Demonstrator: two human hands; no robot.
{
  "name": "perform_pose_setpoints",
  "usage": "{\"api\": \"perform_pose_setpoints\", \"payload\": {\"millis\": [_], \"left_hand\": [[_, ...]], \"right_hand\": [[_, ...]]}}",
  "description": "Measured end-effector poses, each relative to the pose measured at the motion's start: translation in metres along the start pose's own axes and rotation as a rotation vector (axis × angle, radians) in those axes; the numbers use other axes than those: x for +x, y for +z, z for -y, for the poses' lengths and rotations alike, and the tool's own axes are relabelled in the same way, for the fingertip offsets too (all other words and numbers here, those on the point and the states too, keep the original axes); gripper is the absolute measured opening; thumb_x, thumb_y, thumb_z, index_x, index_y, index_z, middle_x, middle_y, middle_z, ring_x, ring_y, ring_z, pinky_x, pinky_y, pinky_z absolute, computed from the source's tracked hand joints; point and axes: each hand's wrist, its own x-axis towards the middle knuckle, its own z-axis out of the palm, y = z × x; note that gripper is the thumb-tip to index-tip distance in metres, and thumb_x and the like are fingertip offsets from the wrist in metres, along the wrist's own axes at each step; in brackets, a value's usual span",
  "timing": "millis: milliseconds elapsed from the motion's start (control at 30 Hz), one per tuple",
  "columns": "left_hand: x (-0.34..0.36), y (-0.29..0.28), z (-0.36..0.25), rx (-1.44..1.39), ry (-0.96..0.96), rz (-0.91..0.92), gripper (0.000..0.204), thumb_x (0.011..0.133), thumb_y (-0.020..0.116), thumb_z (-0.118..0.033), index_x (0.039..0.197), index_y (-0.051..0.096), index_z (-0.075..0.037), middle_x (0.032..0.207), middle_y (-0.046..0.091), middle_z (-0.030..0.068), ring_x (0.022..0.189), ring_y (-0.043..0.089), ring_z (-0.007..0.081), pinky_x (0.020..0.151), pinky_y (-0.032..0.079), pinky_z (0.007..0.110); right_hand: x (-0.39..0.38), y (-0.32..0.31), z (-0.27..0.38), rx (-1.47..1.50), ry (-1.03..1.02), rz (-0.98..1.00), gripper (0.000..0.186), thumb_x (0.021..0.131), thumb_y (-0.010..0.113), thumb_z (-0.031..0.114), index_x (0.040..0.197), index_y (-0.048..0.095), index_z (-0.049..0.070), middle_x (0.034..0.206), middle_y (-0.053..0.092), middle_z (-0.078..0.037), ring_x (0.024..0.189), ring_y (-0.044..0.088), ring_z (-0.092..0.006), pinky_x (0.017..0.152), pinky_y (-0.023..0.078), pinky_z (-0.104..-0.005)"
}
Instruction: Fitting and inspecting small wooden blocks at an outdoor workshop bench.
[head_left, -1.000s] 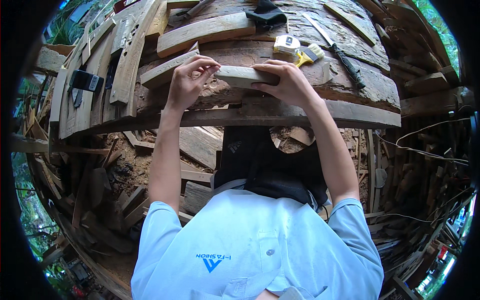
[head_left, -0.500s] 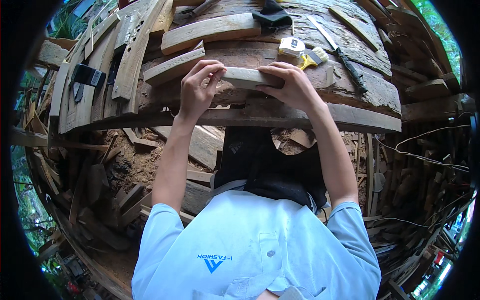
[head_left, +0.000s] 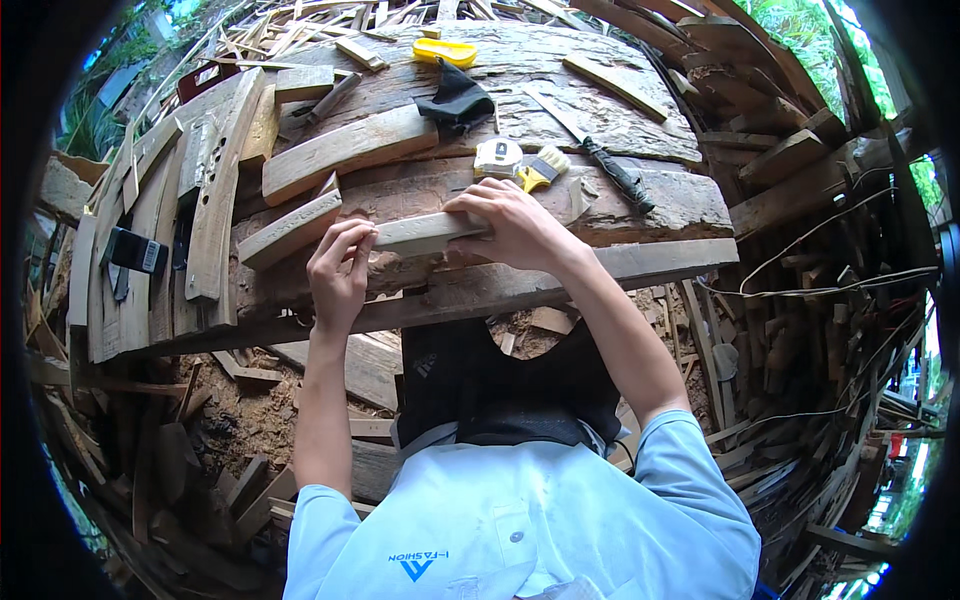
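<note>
Wooden bench [head_left: 650, 145], block [head_left: 415, 233] between hands [head_left: 342, 270] [head_left: 512, 224]

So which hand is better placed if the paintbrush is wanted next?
Probably the right hand: it grips the wooden block close to the yellow-handled paintbrush. The left hand, fingertips at the block's other end, is farther away.

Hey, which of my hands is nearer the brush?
Right. Your right hand is just on the near side of the brush; your left hand is farther away, at the block's left end.
</note>
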Motion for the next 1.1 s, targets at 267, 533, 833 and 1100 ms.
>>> {"api": "perform_pose_setpoints", "payload": {"millis": [267,533,833,1100], "left_hand": [[0.000,0.000,-0.008,-0.046,0.037,-0.017,0.010,0.097,0.068,0.001,0.104,0.074,-0.002,0.108,0.075,0.0094,0.095,0.073,0.0173,0.075,0.063,0.030],[-0.001,0.007,-0.005,-0.209,-0.064,-0.003,0.009,0.097,0.069,-0.001,0.106,0.072,-0.003,0.112,0.077,0.0110,0.089,0.076,0.0179,0.070,0.064,0.029],[0.010,-0.002,0.018,-0.154,-0.061,-0.060,0.009,0.099,0.069,-0.004,0.107,0.071,-0.001,0.108,0.079,0.0112,0.084,0.076,0.0163,0.071,0.061,0.029],[0.011,-0.002,0.020,-0.131,-0.065,-0.109,0.014,0.100,0.069,-0.012,0.112,0.072,-0.004,0.104,0.079,0.0119,0.084,0.076,0.0204,0.074,0.058,0.033]], "right_hand": [[-0.004,0.006,0.001,-0.060,-0.026,-0.035,0.040,0.085,0.083,0.025,0.116,0.066,0.007,0.111,0.068,-0.010,0.113,0.061,-0.0299,0.103,0.050,-0.0426],[-0.006,0.010,0.002,-0.083,0.004,-0.085,0.040,0.084,0.085,0.022,0.115,0.066,0.007,0.111,0.068,-0.010,0.110,0.062,-0.0309,0.101,0.048,-0.0425],[0.023,0.021,0.004,-0.009,0.093,0.013,0.045,0.089,0.080,0.031,0.120,0.064,0.003,0.111,0.068,-0.015,0.111,0.062,-0.0334,0.101,0.047,-0.0431],[0.027,0.020,0.013,-0.131,0.036,0.072,0.043,0.094,0.074,0.031,0.122,0.059,0.002,0.110,0.068,-0.015,0.108,0.061,-0.0325,0.098,0.046,-0.0432]]}}
